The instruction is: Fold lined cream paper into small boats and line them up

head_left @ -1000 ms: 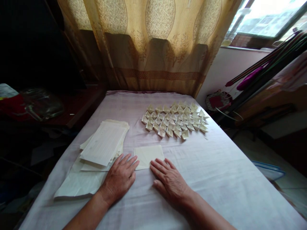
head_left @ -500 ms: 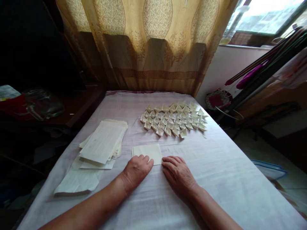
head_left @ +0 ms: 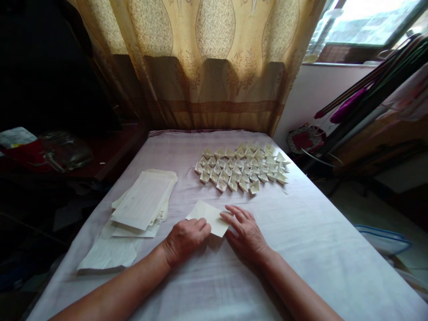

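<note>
A small piece of cream paper [head_left: 211, 216] lies turned at an angle in front of me, one corner towards me. My left hand [head_left: 189, 236] is closed on its left side, fingers curled and thumb pressed against the near edge. At the right corner, my right hand [head_left: 242, 229] holds the paper between its fingers and thumb; the other fingers are slightly spread. Beyond the hands stand several rows of small folded paper boats [head_left: 242, 167], set close together.
Left of my hands is a stack of paper sheets [head_left: 143, 200], with a loose creased sheet [head_left: 107, 249] partly under it. A pale cloth covers the table [head_left: 301, 249]. Behind it hangs a patterned curtain [head_left: 214, 89]. A dark side table [head_left: 110, 156] borders the left edge.
The cream paper has been turned from square-on to slanted. My right hand has moved onto its right corner, while my left hand has shifted slightly left and down.
</note>
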Demonstrator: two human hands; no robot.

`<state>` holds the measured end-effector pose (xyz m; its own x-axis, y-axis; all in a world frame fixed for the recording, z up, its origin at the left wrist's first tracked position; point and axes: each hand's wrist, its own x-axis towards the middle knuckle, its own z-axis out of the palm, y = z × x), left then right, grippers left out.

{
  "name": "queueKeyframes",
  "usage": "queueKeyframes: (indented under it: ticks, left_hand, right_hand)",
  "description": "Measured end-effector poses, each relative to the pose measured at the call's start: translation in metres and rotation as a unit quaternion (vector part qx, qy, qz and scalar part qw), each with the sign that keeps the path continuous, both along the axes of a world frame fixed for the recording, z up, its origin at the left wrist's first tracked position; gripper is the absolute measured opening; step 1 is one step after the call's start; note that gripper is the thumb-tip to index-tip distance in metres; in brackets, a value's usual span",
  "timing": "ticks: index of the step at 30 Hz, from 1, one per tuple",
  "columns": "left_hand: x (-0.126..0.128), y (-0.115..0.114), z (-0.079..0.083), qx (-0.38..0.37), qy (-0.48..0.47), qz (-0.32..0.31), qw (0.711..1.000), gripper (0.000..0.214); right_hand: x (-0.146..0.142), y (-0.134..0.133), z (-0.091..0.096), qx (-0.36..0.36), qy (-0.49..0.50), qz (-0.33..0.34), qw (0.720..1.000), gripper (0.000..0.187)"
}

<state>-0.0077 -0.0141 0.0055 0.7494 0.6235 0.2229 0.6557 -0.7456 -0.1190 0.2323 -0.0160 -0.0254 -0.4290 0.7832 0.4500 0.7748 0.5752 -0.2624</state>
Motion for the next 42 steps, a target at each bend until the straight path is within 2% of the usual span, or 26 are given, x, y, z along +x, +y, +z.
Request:
queueKeyframes:
  ticks: [3,5,7,9,13,18,22,25,29,32,36,40,42]
  left_hand:
    - [-0.017,0.001,-0.005,0.006,-0.082,-0.044,0.996,0.019]
    - [-0.025,-0.002,-0.01,0.016,-0.11,-0.031,0.993,0.021]
    - [-0.031,-0.008,-0.013,0.017,-0.121,-0.003,0.993,0.023]
    - [-0.033,-0.015,-0.012,-0.015,-0.123,0.006,0.992,0.024]
    - [-0.034,-0.026,-0.005,-0.1,-0.159,0.031,0.982,0.023]
    - [-0.033,-0.025,-0.003,-0.156,-0.23,0.068,0.958,0.014]
    - [-0.033,-0.021,-0.006,-0.152,-0.247,0.089,0.953,0.013]
    - [-0.037,-0.017,-0.01,-0.135,-0.257,0.114,0.95,0.01]
    - [-0.039,-0.014,-0.011,-0.056,-0.27,0.168,0.947,0.011]
    - [-0.033,-0.017,-0.01,-0.012,-0.266,0.13,0.955,0.015]
    - [-0.024,-0.025,-0.013,-0.021,-0.206,0.035,0.978,0.031]
    - [-0.025,-0.029,-0.02,-0.051,-0.164,0.03,0.985,0.04]
    - [-0.027,-0.029,-0.022,-0.061,-0.157,0.032,0.985,0.042]
  right_hand:
    - [0.002,0.003,0.001,0.02,-0.005,0.03,0.999,0.035]
    - [-0.001,0.002,0.004,0.008,-0.001,0.085,0.996,0.024]
    - [-0.008,-0.002,0.008,-0.026,0.013,0.136,0.99,0.021]
    - [-0.015,-0.005,0.011,-0.057,0.047,0.147,0.986,0.022]
    - [-0.022,-0.004,0.015,-0.101,0.076,0.103,0.987,0.02]
    - [-0.028,0.012,0.019,-0.16,0.008,0.026,0.987,0.012]
    - [-0.041,0.022,0.017,-0.168,0.019,-0.043,0.985,0.012]
    - [-0.05,0.026,0.012,-0.175,0.044,-0.068,0.981,0.013]
    - [-0.058,0.028,0.006,-0.152,0.035,-0.079,0.985,0.014]
    - [-0.061,0.027,0.003,-0.122,0.018,-0.094,0.988,0.015]
    - [-0.063,0.027,0.002,-0.101,0.01,-0.1,0.99,0.019]
    - [-0.064,0.026,0.0,-0.084,0.027,-0.1,0.991,0.013]
    - [-0.064,0.026,-0.002,-0.068,0.046,-0.103,0.991,0.018]
